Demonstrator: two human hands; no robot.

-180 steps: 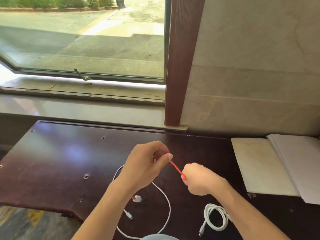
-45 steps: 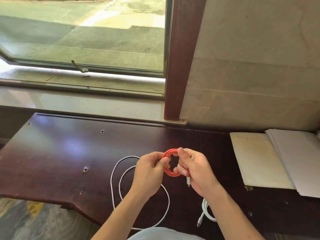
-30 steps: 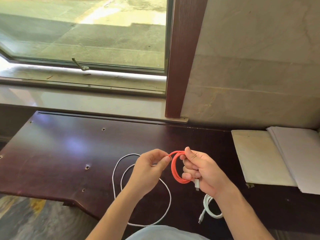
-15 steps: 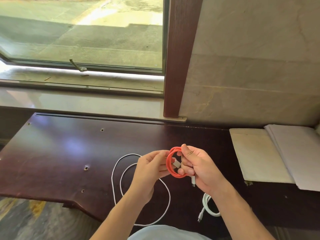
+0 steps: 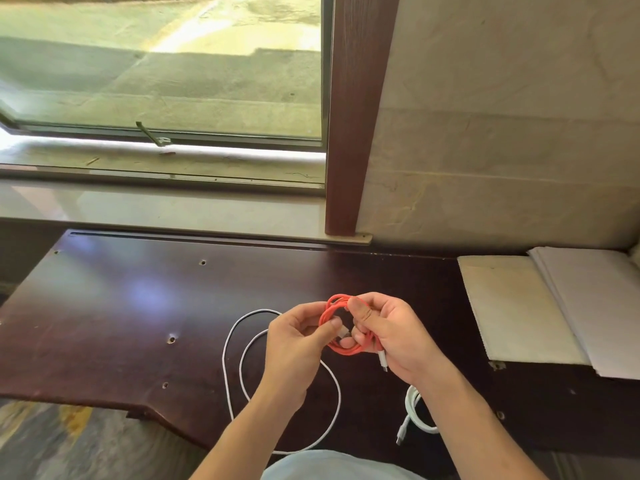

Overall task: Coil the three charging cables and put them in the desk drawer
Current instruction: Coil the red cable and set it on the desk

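A red cable (image 5: 346, 348), wound into a small coil, hangs above the dark wooden desk (image 5: 121, 313) between both hands. My right hand (image 5: 391, 337) grips the coil, thumb on its top, and a white plug dangles below the fingers. My left hand (image 5: 298, 337) pinches the cable's other white plug at the coil's middle. A long white cable (image 5: 232, 362) lies in loose loops on the desk under my left forearm. A second white cable (image 5: 414, 407), coiled, lies near the front edge, partly hidden by my right forearm. No drawer is visible.
Two white pads or paper stacks (image 5: 519, 313) lie at the desk's right end. A window and sill run along the back left, with a wooden post (image 5: 356, 133) and stone wall behind. The desk's front left edge is cut away over the floor.
The red cable went from a stretched strand to a coil. Over the last second the hands turned the coil, and my left fingers brought the plug end into its middle.
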